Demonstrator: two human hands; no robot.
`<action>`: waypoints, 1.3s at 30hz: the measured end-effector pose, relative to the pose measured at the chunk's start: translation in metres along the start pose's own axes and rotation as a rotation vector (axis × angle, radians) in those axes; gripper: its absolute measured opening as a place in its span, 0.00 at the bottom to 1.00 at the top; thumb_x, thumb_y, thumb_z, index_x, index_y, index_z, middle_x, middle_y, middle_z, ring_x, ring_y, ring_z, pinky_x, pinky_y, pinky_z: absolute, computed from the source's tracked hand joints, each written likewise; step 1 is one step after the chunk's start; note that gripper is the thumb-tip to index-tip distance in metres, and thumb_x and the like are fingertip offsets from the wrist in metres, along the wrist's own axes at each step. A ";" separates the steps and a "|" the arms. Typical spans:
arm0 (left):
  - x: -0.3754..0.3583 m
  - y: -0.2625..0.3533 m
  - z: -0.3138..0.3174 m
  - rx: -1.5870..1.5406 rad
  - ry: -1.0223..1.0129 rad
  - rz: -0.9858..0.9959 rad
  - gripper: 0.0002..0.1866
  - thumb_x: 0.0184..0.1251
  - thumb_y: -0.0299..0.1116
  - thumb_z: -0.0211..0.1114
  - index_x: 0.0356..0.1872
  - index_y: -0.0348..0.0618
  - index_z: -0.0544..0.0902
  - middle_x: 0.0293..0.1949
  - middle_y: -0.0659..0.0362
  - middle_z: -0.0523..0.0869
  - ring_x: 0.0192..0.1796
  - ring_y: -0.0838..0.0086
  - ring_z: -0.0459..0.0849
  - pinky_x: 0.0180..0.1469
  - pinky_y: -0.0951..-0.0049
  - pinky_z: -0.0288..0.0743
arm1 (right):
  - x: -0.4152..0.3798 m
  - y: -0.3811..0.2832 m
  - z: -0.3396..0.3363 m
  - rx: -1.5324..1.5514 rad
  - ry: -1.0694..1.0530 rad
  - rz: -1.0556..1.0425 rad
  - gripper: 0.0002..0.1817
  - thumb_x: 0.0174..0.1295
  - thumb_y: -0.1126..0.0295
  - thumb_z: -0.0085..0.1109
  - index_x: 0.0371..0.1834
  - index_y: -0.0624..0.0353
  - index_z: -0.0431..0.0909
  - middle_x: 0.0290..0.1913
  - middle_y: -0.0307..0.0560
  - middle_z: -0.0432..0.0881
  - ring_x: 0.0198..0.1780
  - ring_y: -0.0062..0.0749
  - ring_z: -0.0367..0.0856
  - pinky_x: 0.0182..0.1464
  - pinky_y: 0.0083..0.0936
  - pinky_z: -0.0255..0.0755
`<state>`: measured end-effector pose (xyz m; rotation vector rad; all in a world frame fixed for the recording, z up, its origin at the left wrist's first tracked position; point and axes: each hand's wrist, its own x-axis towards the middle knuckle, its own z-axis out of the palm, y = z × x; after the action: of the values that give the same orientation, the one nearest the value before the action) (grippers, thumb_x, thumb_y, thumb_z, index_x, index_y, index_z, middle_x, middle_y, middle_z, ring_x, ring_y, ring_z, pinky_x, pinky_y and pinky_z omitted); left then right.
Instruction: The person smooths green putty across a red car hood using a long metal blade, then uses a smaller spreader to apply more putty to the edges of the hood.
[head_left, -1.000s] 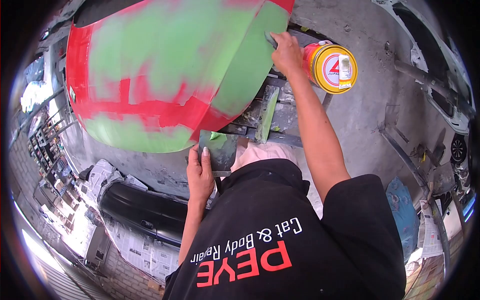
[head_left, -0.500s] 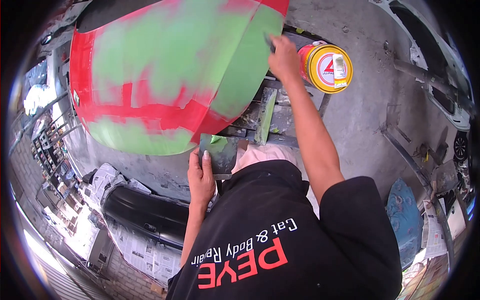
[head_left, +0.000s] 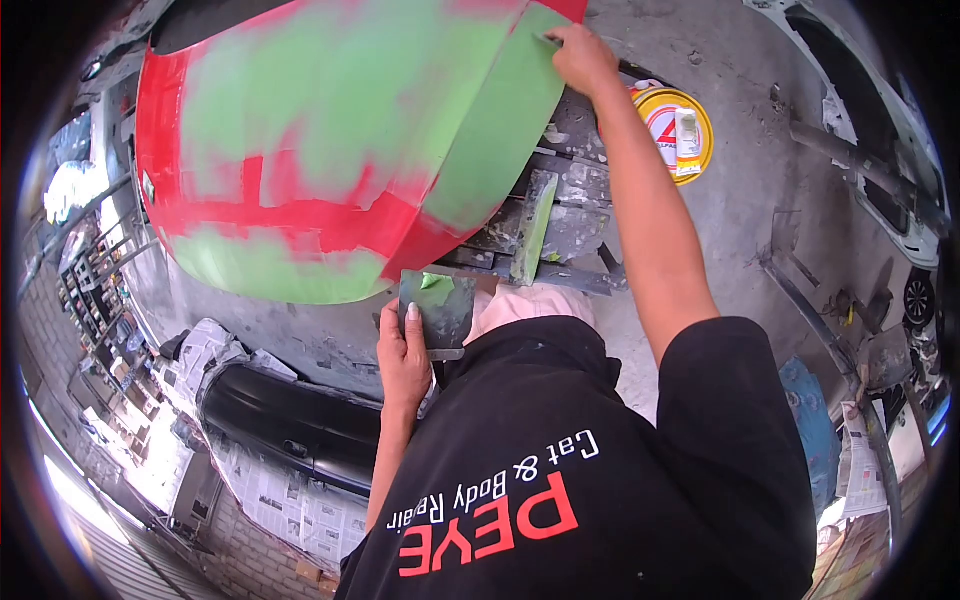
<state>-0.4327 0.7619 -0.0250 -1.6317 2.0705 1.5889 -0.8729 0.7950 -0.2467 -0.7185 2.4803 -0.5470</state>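
My left hand (head_left: 405,355) grips a dark flat mixing board (head_left: 447,318), its thumb over the face. A small dab of green putty (head_left: 432,282) sits at the board's top edge. My right hand (head_left: 588,62) is closed on a small dark putty spreader (head_left: 548,39), mostly hidden by the fingers. The spreader's edge is at the upper right side of a large red car panel (head_left: 300,235), which is widely coated with green filler (head_left: 340,95).
Right of the panel stands a yellow-lidded can (head_left: 655,125) with a tube (head_left: 687,135) on top. A green-smeared strip (head_left: 535,228) lies on the dark stand below the panel. A black bumper-like part (head_left: 290,425) rests on newspaper (head_left: 290,510) at lower left.
My right hand has moved up and slightly right along the panel's right side with the spreader. My left hand and the board stay nearly in place.
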 end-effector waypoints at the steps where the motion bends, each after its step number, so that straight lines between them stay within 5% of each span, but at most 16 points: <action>1: 0.002 0.001 0.001 -0.002 -0.004 0.001 0.14 0.88 0.35 0.53 0.59 0.35 0.78 0.46 0.53 0.87 0.48 0.75 0.81 0.54 0.72 0.76 | -0.016 -0.003 0.001 -0.003 0.002 0.003 0.24 0.62 0.66 0.54 0.62 0.43 0.87 0.61 0.52 0.87 0.63 0.53 0.84 0.63 0.48 0.76; 9: 0.008 0.014 0.002 -0.044 -0.010 0.050 0.15 0.88 0.36 0.53 0.60 0.35 0.78 0.47 0.53 0.88 0.49 0.76 0.81 0.55 0.72 0.76 | -0.103 -0.023 0.018 0.058 0.031 -0.062 0.26 0.59 0.76 0.54 0.61 0.46 0.87 0.55 0.48 0.83 0.63 0.51 0.81 0.60 0.50 0.76; 16: 0.006 0.019 0.006 -0.024 -0.035 0.050 0.15 0.88 0.37 0.53 0.61 0.35 0.78 0.48 0.53 0.88 0.50 0.76 0.81 0.55 0.72 0.76 | -0.125 -0.023 0.022 0.053 -0.092 -0.023 0.25 0.61 0.70 0.60 0.64 0.41 0.84 0.60 0.46 0.83 0.63 0.50 0.81 0.61 0.54 0.74; 19: 0.004 0.021 0.007 -0.004 -0.024 0.060 0.15 0.88 0.36 0.53 0.61 0.35 0.78 0.47 0.53 0.87 0.49 0.76 0.81 0.55 0.72 0.76 | -0.100 -0.018 0.013 0.112 -0.107 -0.058 0.25 0.60 0.73 0.55 0.61 0.49 0.87 0.58 0.55 0.86 0.61 0.54 0.83 0.61 0.46 0.77; 21: 0.000 0.020 0.004 -0.019 -0.006 0.049 0.15 0.88 0.36 0.53 0.61 0.35 0.78 0.47 0.53 0.87 0.49 0.76 0.81 0.54 0.71 0.76 | -0.067 -0.004 0.022 0.165 0.255 -0.039 0.24 0.62 0.69 0.56 0.62 0.49 0.86 0.59 0.59 0.86 0.60 0.56 0.84 0.62 0.47 0.77; 26: -0.007 0.008 -0.002 -0.032 0.012 0.013 0.14 0.88 0.35 0.53 0.60 0.35 0.78 0.46 0.54 0.87 0.48 0.77 0.80 0.53 0.73 0.76 | 0.008 -0.012 -0.021 0.029 0.047 0.164 0.25 0.62 0.66 0.55 0.63 0.48 0.86 0.61 0.58 0.86 0.61 0.57 0.84 0.62 0.49 0.77; 27: -0.008 0.007 -0.003 -0.041 0.019 -0.015 0.14 0.88 0.35 0.53 0.60 0.35 0.78 0.45 0.55 0.86 0.47 0.77 0.79 0.52 0.73 0.75 | 0.019 -0.012 -0.024 0.046 0.097 0.135 0.19 0.69 0.58 0.54 0.54 0.52 0.87 0.53 0.59 0.87 0.56 0.59 0.85 0.57 0.52 0.78; 28: -0.009 0.006 -0.003 -0.042 0.021 -0.019 0.14 0.88 0.35 0.53 0.60 0.35 0.78 0.45 0.55 0.86 0.47 0.77 0.79 0.52 0.73 0.75 | 0.025 -0.014 -0.027 0.063 0.147 0.107 0.23 0.76 0.49 0.53 0.45 0.57 0.88 0.46 0.61 0.89 0.51 0.61 0.87 0.51 0.55 0.79; 29: -0.010 0.005 -0.003 -0.030 0.025 -0.008 0.14 0.88 0.35 0.53 0.60 0.35 0.78 0.45 0.56 0.86 0.47 0.78 0.79 0.52 0.74 0.75 | 0.028 -0.015 -0.030 0.062 0.144 0.105 0.23 0.76 0.49 0.53 0.45 0.57 0.88 0.46 0.61 0.89 0.51 0.61 0.87 0.51 0.55 0.79; 31: -0.010 0.002 -0.002 -0.019 0.028 -0.003 0.14 0.88 0.35 0.53 0.60 0.35 0.78 0.44 0.56 0.85 0.46 0.78 0.78 0.52 0.74 0.75 | 0.031 -0.018 -0.034 0.071 0.028 0.149 0.18 0.73 0.51 0.57 0.51 0.49 0.89 0.52 0.54 0.90 0.55 0.54 0.88 0.55 0.47 0.80; 34: -0.012 -0.001 -0.001 -0.051 0.015 -0.006 0.14 0.88 0.35 0.53 0.60 0.35 0.77 0.45 0.56 0.85 0.46 0.78 0.78 0.52 0.74 0.74 | 0.010 -0.017 -0.037 0.111 -0.003 0.051 0.18 0.72 0.58 0.57 0.55 0.53 0.89 0.54 0.62 0.88 0.58 0.59 0.86 0.58 0.49 0.79; 39: -0.003 0.003 0.006 -0.089 -0.021 -0.020 0.14 0.88 0.35 0.53 0.60 0.35 0.78 0.47 0.56 0.86 0.48 0.78 0.79 0.53 0.74 0.75 | -0.026 -0.002 0.002 0.046 0.007 0.034 0.24 0.62 0.68 0.54 0.62 0.46 0.87 0.61 0.56 0.85 0.63 0.55 0.83 0.63 0.48 0.76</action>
<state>-0.4366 0.7678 -0.0239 -1.6494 1.9949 1.7075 -0.8514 0.8077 -0.2384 -0.6565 2.4732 -0.5931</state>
